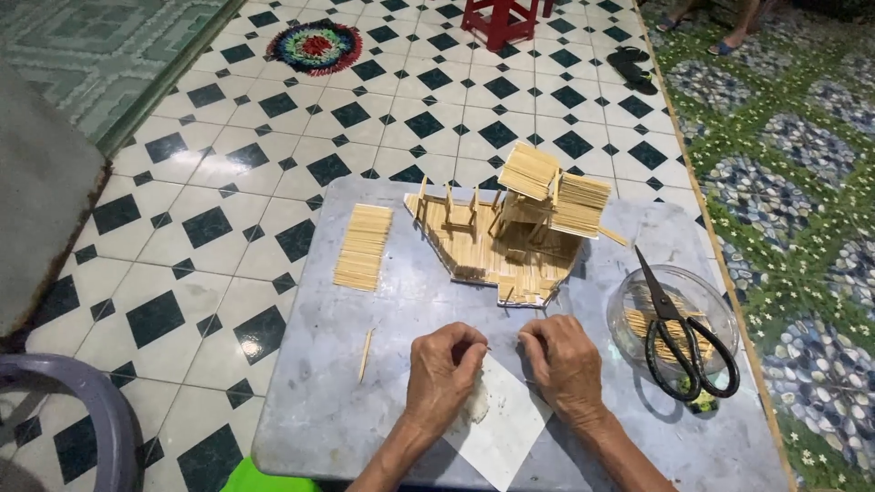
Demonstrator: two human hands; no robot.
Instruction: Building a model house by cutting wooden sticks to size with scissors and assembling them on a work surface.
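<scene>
Both hands rested close together at the near edge of the grey tabletop (319, 401), over a white sheet of paper (506, 428). The left hand (444, 372) and the right hand (565, 363) each had fingers curled inward, fingertips pinched; whatever they pinched was too small to tell. Just beyond them stood a model house of thin wooden sticks (510, 232). A flat panel of sticks (363, 246) lay to its left, one loose stick (365, 353) nearer. At right, black scissors (684, 333) lay across a clear glass bowl (720, 314) holding more sticks.
</scene>
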